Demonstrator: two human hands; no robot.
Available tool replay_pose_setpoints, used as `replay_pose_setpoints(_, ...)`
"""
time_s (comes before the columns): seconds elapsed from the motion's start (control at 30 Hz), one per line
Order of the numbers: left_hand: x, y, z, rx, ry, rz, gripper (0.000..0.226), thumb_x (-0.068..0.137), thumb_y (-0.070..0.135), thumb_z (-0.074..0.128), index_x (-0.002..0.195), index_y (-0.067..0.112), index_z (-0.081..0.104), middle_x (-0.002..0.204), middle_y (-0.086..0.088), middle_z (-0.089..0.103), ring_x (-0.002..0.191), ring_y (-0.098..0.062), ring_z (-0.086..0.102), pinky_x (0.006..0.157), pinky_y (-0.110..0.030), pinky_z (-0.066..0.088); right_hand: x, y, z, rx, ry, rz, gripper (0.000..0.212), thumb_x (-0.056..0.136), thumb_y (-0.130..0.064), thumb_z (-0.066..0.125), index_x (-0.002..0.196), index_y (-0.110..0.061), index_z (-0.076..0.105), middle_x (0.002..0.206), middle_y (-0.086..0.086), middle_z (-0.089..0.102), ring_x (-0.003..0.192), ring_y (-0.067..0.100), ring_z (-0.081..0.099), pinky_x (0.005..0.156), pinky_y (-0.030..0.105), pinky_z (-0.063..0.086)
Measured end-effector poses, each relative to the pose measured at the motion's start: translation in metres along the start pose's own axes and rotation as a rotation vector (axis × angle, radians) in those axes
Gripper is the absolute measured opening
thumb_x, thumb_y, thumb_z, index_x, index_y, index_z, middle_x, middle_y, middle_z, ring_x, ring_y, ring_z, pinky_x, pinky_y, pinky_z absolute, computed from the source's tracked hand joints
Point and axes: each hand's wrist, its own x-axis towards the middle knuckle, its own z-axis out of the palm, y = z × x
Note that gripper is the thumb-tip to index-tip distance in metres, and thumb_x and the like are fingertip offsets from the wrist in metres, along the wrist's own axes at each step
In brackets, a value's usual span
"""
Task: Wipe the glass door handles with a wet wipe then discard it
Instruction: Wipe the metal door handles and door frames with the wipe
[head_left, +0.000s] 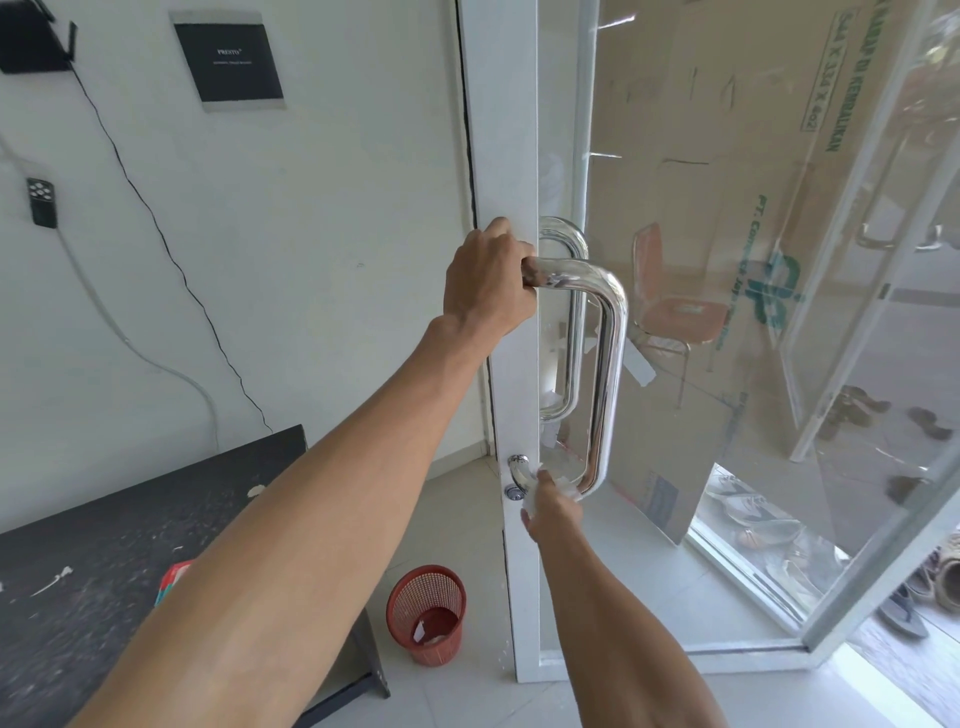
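At the latch edge of the glass door (511, 156), on its white upright, the chrome handle (613, 364) stands as a tall bar with its long axis up and down. A short leg at top and bottom runs back to the frame. The left hand (488, 280) grips the top leg right beside the upright, with its fingers curled round the tube and the knuckles toward the camera. The right hand (553, 506) is at the opposite end, reaching up from below to the lower bend. It presses a bunched wet wipe (563, 480) against the metal there. Its fingers are mostly hidden behind the back of the hand and the wipe, so I cannot tell exactly how they lie, though they seem gathered round the cloth. From those fingers, all the unwiped length of the bar lies straight upward, so the stroke would likely run up the bar toward the left hand. The right hand is the nearer one for that, and the left hand would have to give way at the top bend. A far handle (571, 332) shows through the glass, just behind the near one. The red wastebasket (427, 613) stands on the floor below, left of the door's bottom corner and beside the black desk (104, 545), an easy drop for the wipe.
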Motion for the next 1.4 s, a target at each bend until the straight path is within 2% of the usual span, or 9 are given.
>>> replay_pose_setpoints(0.1, 0.002, -0.003, 0.002, 0.005, 0.004, 0.009, 0.019, 0.081, 0.014, 0.061, 0.094, 0.018, 0.075, 0.097, -0.005, 0.056, 0.087, -0.029, 0.056, 0.068, -0.034, 0.046, 0.01, -0.002, 0.003, 0.004, -0.139, 0.027, 0.049, 0.08, -0.03, 0.076, 0.115, -0.002, 0.054, 0.097, 0.012, 0.06, 0.086, 0.027, 0.066, 0.077, 0.039, 0.059)
replay_pose_setpoints(0.27, 0.005, -0.007, 0.007, -0.008, 0.006, 0.004, 0.021, 0.081, 0.015, 0.063, 0.098, 0.018, 0.075, 0.1, -0.005, 0.057, 0.089, -0.028, 0.056, 0.071, -0.035, 0.048, 0.008, -0.018, -0.002, -0.041, -0.273, 0.057, 0.024, 0.088, 0.001, 0.065, 0.109, 0.01, 0.056, 0.086, 0.022, 0.066, 0.049, 0.02, 0.068, 0.04, 0.019, 0.051)
replay_pose_setpoints(0.43, 0.008, -0.01, 0.011, -0.014, 0.01, 0.002, 0.021, 0.081, 0.015, 0.062, 0.098, 0.018, 0.075, 0.1, -0.005, 0.057, 0.089, -0.028, 0.056, 0.069, -0.031, 0.042, -0.004, -0.002, -0.01, -0.266, -0.282, -0.085, 0.028, 0.077, 0.017, 0.06, 0.103, 0.007, 0.06, 0.077, 0.014, 0.073, 0.075, 0.021, 0.073, 0.074, 0.023, 0.057)
replay_pose_setpoints(0.57, 0.01, -0.011, 0.012, -0.024, 0.021, -0.001, 0.021, 0.081, 0.014, 0.062, 0.098, 0.017, 0.075, 0.1, -0.006, 0.057, 0.089, -0.029, 0.056, 0.069, -0.032, 0.042, -0.037, -0.002, -0.006, -0.627, -0.025, -0.654, 0.013, 0.081, 0.0, 0.058, 0.094, -0.001, 0.058, 0.07, 0.005, 0.067, 0.063, 0.02, 0.069, 0.051, 0.024, 0.048)
replay_pose_setpoints(0.7, 0.01, -0.012, 0.012, -0.02, 0.018, 0.0, 0.021, 0.082, 0.015, 0.061, 0.098, 0.017, 0.075, 0.102, -0.005, 0.058, 0.089, -0.029, 0.057, 0.07, -0.032, 0.043, -0.043, -0.005, -0.002, -1.078, 0.184, -1.07, 0.025, 0.084, -0.015, 0.065, 0.107, -0.008, 0.058, 0.098, 0.009, 0.066, 0.093, 0.03, 0.062, 0.069, 0.033, 0.047)
replay_pose_setpoints(0.87, 0.008, -0.011, 0.013, -0.032, 0.031, -0.005, 0.026, 0.08, 0.01, 0.062, 0.101, 0.018, 0.075, 0.101, -0.005, 0.058, 0.087, -0.027, 0.056, 0.068, -0.031, 0.042, -0.018, 0.009, -0.001, -1.762, 0.161, -1.133, 0.036, 0.088, -0.028, 0.059, 0.117, -0.008, 0.055, 0.112, 0.007, 0.064, 0.104, 0.025, 0.057, 0.094, 0.038, 0.038)
replay_pose_setpoints(1.07, 0.005, -0.011, 0.012, -0.053, 0.037, -0.003, 0.03, 0.08, 0.012, 0.064, 0.106, 0.022, 0.075, 0.102, -0.004, 0.058, 0.088, -0.027, 0.056, 0.069, -0.031, 0.043, -0.006, 0.014, 0.017, -1.852, 0.115, -1.172, 0.082, 0.094, -0.06, 0.036, 0.139, 0.009, 0.034, 0.131, 0.021, 0.053, 0.118, 0.031, 0.053, 0.107, 0.048, 0.026)
replay_pose_setpoints(1.27, 0.006, -0.012, 0.011, -0.055, 0.035, -0.014, 0.028, 0.08, 0.011, 0.064, 0.105, 0.021, 0.075, 0.103, -0.005, 0.058, 0.089, -0.027, 0.057, 0.069, -0.03, 0.04, -0.015, -0.003, 0.004, -1.942, 0.074, -1.278, 0.023, 0.095, -0.007, 0.038, 0.109, -0.007, 0.056, 0.094, 0.005, 0.067, 0.091, 0.023, 0.065, 0.119, 0.045, 0.009)
replay_pose_setpoints(1.4, 0.007, -0.011, 0.011, -0.049, 0.034, -0.01, 0.025, 0.081, 0.011, 0.065, 0.102, 0.019, 0.075, 0.102, -0.006, 0.059, 0.089, -0.028, 0.057, 0.069, -0.032, 0.043, -0.02, -0.014, -0.011, -1.893, 0.087, -1.36, 0.031, 0.079, 0.008, 0.043, 0.066, -0.019, 0.05, 0.057, -0.001, 0.049, 0.056, 0.021, 0.056, 0.119, 0.048, 0.015)
